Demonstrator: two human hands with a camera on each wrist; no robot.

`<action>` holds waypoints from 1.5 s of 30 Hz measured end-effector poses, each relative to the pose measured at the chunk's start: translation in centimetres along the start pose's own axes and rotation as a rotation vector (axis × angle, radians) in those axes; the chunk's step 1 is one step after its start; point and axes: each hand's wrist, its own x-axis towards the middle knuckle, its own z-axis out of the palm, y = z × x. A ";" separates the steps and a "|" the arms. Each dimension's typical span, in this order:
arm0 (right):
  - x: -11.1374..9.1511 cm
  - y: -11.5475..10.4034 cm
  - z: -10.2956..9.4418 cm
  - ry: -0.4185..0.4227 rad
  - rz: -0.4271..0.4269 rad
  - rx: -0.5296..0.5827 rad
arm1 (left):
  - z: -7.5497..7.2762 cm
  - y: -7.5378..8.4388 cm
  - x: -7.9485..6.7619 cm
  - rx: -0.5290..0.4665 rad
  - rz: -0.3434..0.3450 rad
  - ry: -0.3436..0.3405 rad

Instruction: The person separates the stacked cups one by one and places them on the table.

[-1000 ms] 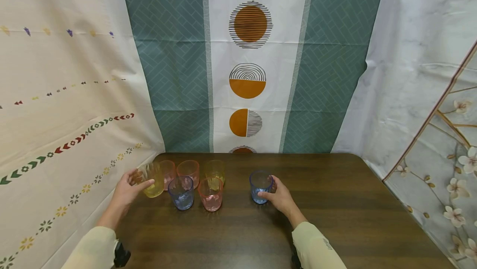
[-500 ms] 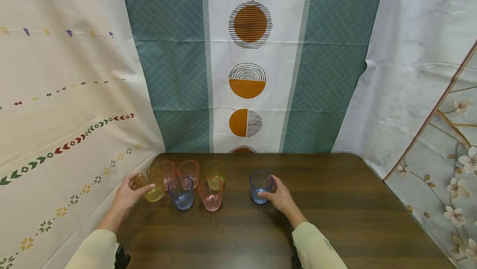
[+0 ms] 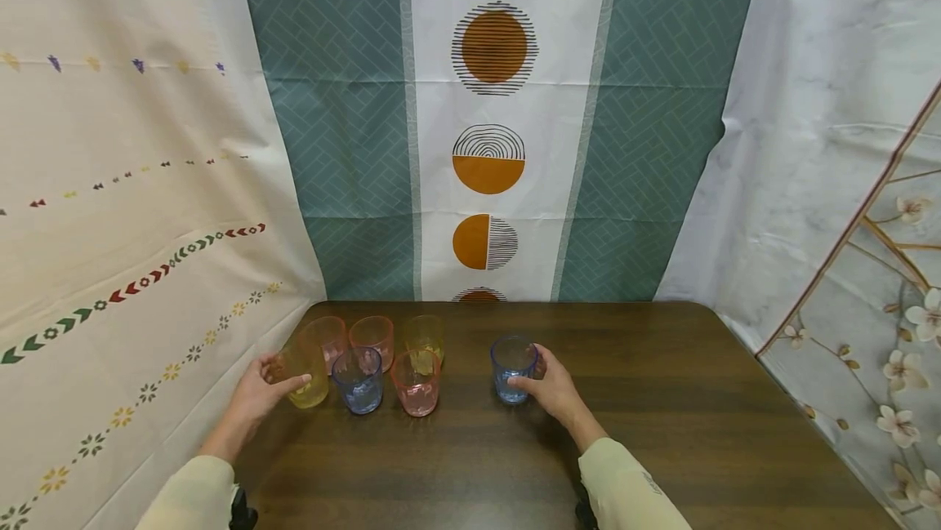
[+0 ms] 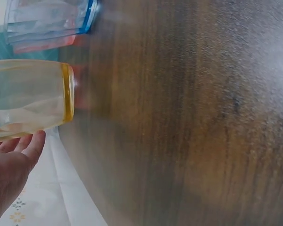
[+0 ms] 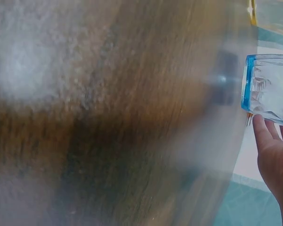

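On the left of the table, my left hand (image 3: pixel 253 397) grips a clear yellow glass (image 3: pixel 312 387) from its left side, fingers behind and thumb in front. In the left wrist view, the yellow glass has its thick base close to the wood; whether it touches cannot be told. My right hand (image 3: pixel 553 387) holds a clear blue glass (image 3: pixel 512 383) by its right side, fingers and thumb round it. That blue glass appears upright, at or just above the tabletop. Just right of the yellow glass stands another blue glass (image 3: pixel 360 391), beside a pink glass (image 3: pixel 418 395).
Behind them are two more pink glasses, a left one (image 3: pixel 332 340) and a middle one (image 3: pixel 372 342), and a second yellow glass (image 3: pixel 426 336). All stand close together on the dark wooden table (image 3: pixel 470 465). Patterned cloths (image 3: pixel 353 146) hang along the back and sides.
My left hand has brought the yellow glass toward me and slightly right, so it is now beside the front blue glass. The right hand and its blue glass have barely shifted.
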 end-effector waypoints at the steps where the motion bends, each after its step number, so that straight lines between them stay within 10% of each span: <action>1: 0.0 -0.1 0.1 -0.003 -0.006 0.002 | 0.0 -0.1 -0.1 0.013 -0.003 0.001; 29: -1.1 -3.2 -2.7 -0.393 -0.248 0.046 | 0.7 -0.9 -0.5 0.070 -0.010 -0.014; 45: -0.1 -1.8 -0.2 -0.348 -0.225 0.086 | 0.7 -1.1 -0.5 0.077 0.013 0.003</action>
